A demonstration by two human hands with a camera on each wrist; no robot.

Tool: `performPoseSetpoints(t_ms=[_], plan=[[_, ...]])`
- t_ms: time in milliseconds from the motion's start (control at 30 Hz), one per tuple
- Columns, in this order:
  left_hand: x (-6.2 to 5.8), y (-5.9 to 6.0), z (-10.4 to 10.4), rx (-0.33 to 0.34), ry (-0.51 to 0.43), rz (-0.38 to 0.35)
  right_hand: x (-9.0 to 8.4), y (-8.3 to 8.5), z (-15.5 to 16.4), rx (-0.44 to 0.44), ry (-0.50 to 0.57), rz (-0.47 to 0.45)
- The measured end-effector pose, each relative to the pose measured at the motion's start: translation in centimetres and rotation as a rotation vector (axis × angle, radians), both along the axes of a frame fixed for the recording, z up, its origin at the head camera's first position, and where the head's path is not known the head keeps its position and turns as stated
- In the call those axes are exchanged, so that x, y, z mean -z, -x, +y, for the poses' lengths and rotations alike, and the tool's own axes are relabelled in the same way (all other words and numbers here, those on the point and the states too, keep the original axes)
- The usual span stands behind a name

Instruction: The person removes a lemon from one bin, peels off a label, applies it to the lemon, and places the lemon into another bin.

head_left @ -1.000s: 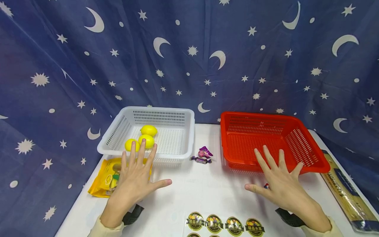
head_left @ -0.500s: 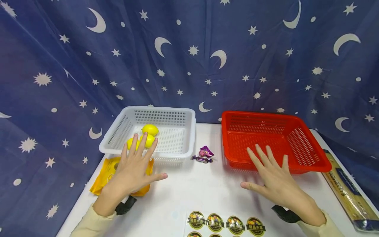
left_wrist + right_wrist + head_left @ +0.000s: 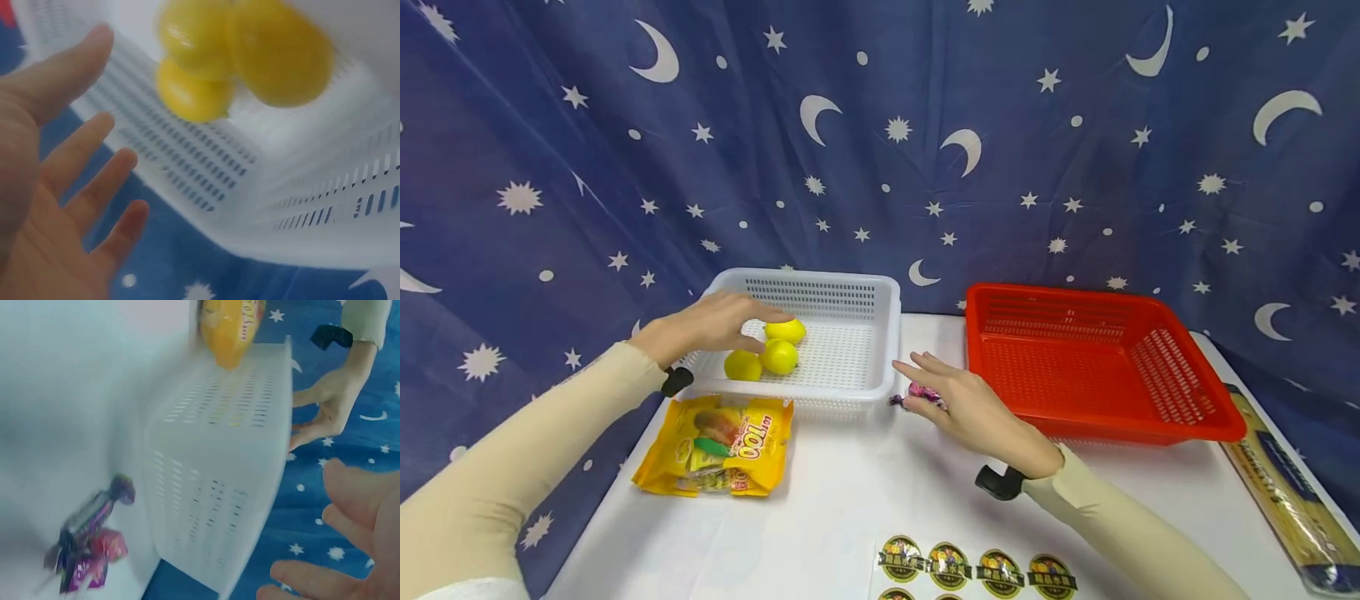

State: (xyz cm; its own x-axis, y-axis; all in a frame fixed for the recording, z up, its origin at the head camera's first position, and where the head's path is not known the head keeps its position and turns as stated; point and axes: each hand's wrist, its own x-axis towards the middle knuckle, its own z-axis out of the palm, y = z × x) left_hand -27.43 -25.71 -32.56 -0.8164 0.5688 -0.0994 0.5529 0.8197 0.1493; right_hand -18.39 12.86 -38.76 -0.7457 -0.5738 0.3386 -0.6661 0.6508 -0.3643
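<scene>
Reaching, head view: your left hand (image 3: 711, 323) hangs over the near-left corner of the white basket (image 3: 842, 392), fingers loosely extended, holding nothing, tips just beside the lemons (image 3: 767, 352).
Lemons, head view: three, glossy yellow, oval with nubbed ends, clustered in the basket's left half, touching one another.
White basket: rigid plastic, slotted walls, perforated floor, rounded rim.
Right hand, head view: your right hand (image 3: 970, 408) lies low on the white table (image 3: 865, 492), fingers straight and spread, tips over the wrapped candies (image 3: 917, 392) between the two baskets; whether they touch, you cannot tell.
Red basket (image 3: 1150, 417): same slotted plastic, just right of that hand.
Snack bag (image 3: 718, 446): crinkly yellow foil, flat, in front of the white basket.
Left wrist view: palm open, fingers (image 3: 81, 162) apart; lemons (image 3: 250, 56) blurred, smooth-skinned, against the slotted wall (image 3: 206, 175).
Right wrist view: candies (image 3: 87, 544) in twisted purple and pink wrappers lie beside the white basket's wall (image 3: 212, 506); fingertips (image 3: 350, 506) clear of them.
</scene>
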Motion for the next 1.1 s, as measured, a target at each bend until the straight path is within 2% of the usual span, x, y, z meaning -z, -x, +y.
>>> performPoseSetpoints(t_ms=[167,333,467,767,1100], plan=[[1.5,2.6,0.4,-0.058,0.071,-0.096,0.7,1.5,-1.6,0.018,-0.001,0.005],[2.9,4.1,1.0,-0.069,0.114,-0.13,1.0,1.8,-2.4,0.064,-0.025,-0.007],[3.4,5.0,1.4,-0.066,0.139,-0.151,1.2,1.7,-2.5,0.08,-0.019,-0.004],[4.0,5.6,2.0,-0.046,0.202,-0.183,1.5,1.9,-2.9,0.06,-0.008,0.017],[4.5,5.8,2.1,-0.048,0.221,-0.22,1.6,2.2,-3.4,0.066,-0.023,-0.023]])
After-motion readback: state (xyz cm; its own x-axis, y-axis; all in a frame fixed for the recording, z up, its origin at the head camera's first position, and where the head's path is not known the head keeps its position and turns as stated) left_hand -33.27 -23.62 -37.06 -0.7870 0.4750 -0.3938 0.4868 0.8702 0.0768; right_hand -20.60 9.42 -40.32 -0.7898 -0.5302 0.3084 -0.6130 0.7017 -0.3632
